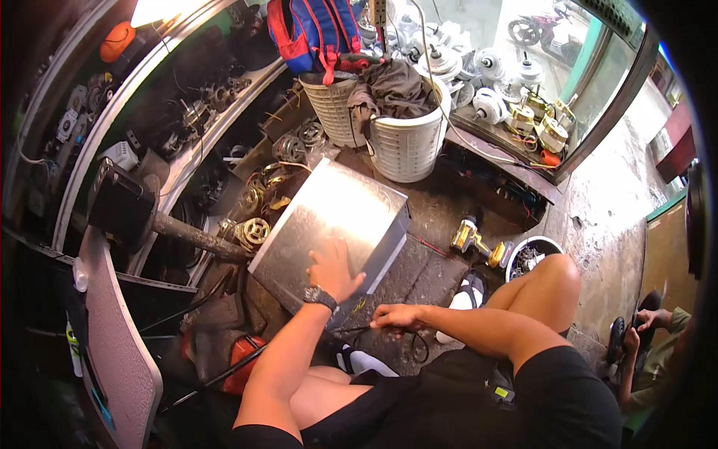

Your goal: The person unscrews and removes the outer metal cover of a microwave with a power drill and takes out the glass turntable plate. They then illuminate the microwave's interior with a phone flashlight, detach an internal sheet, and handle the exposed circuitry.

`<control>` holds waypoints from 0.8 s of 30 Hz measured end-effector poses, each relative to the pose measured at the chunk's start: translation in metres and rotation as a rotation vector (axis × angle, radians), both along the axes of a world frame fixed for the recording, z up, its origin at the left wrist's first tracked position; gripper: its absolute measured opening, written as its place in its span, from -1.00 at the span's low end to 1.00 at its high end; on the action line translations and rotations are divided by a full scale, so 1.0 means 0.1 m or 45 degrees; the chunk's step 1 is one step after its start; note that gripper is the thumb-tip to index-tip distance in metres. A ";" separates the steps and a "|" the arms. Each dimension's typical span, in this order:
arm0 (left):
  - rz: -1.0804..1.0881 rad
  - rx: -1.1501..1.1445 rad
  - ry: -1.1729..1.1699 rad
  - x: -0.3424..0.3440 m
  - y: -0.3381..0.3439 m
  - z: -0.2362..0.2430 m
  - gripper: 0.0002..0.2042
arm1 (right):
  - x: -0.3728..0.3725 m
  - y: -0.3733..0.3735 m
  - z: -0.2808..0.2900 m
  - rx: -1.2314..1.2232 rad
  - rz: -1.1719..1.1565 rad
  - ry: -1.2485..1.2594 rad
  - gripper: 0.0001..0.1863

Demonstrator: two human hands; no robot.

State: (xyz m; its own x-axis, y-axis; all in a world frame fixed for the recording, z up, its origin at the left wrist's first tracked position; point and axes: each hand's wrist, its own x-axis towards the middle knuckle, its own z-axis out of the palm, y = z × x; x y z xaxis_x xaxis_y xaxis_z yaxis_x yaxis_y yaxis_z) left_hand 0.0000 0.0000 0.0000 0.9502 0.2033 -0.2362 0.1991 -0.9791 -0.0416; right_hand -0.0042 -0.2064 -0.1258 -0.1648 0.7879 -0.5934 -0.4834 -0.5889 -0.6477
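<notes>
A silvery sheet-metal box (329, 196) stands tilted in my view on the floor in front of me, light glaring off its top. My left hand (335, 271), with a dark watch at the wrist, lies flat on that top near the closer edge, fingers spread. Just right of the box's near corner, my right hand (396, 316) has its fingers closed round a black cord. A loop of the cord (421, 349) hangs below the hand; its other end is lost near the box's base.
A yellow-black cordless drill (471, 238) lies right of the box, beside a white bucket (550, 242) of small dark parts. Two white baskets (404, 153) stand behind. Shelves of motor parts (202, 112) line the left. Another person's hands (639, 329) show at far right.
</notes>
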 end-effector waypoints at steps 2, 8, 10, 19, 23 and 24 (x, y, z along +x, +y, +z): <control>-0.003 0.094 0.012 -0.07 0.04 -0.01 0.00 | 0.03 0.18 -0.11 -0.154 -0.445 0.126 -0.22; 0.015 -0.035 -0.040 -0.03 0.10 0.11 -0.06 | 0.16 0.27 0.25 -0.190 -0.722 -0.023 -0.08; 0.100 -0.474 -0.143 0.19 0.37 0.25 -0.22 | 0.29 0.23 0.23 -0.311 -0.870 -0.071 0.05; 1.447 -1.955 -1.070 -0.86 2.67 -1.70 -0.29 | 0.02 0.85 0.41 -0.436 -1.293 -0.105 0.27; 1.439 -2.282 -1.443 -0.81 2.54 -1.88 -0.27 | 0.13 0.95 0.60 -0.668 -1.190 -0.164 0.26; 1.433 -2.292 -1.421 -0.76 2.45 -1.81 -0.27 | 0.17 0.93 0.58 -0.675 -1.208 -0.161 0.26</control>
State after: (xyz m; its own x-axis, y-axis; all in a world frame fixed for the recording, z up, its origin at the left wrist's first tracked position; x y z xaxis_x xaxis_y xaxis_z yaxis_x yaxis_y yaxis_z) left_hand -0.0755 0.2450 -0.1809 0.5074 0.7741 -0.3785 -0.1964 0.5316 0.8239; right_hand 0.0129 -0.1132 -0.0681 0.4605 0.2011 -0.8646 -0.8355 -0.2306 -0.4987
